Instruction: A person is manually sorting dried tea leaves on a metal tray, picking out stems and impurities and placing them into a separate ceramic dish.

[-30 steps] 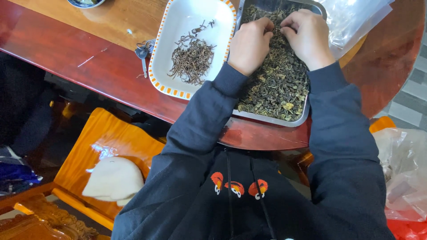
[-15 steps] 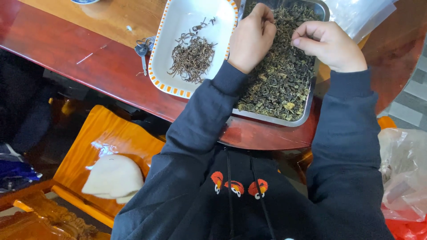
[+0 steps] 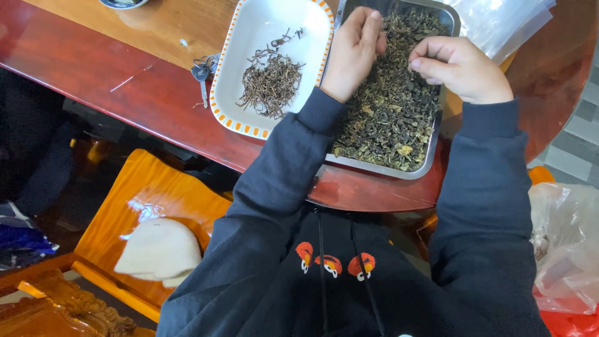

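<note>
Hands apart now: right hand (image 3: 462,67) moved off from left hand (image 3: 354,51), fingers pinched shut over dried leaves (image 3: 390,109), maybe on small bit, cannot tell. Left hand loose, flat on leaves in metal tray (image 3: 382,167). White dish (image 3: 265,28) with brown stems (image 3: 270,81) just beside left hand. Keys (image 3: 203,70) farther left on surface (image 3: 125,81). Nothing blocks way.

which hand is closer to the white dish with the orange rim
The left hand. It rests right beside the white dish, at the edge where the dish meets the metal tray. The right hand is farther off, over the tray's far side.
</note>
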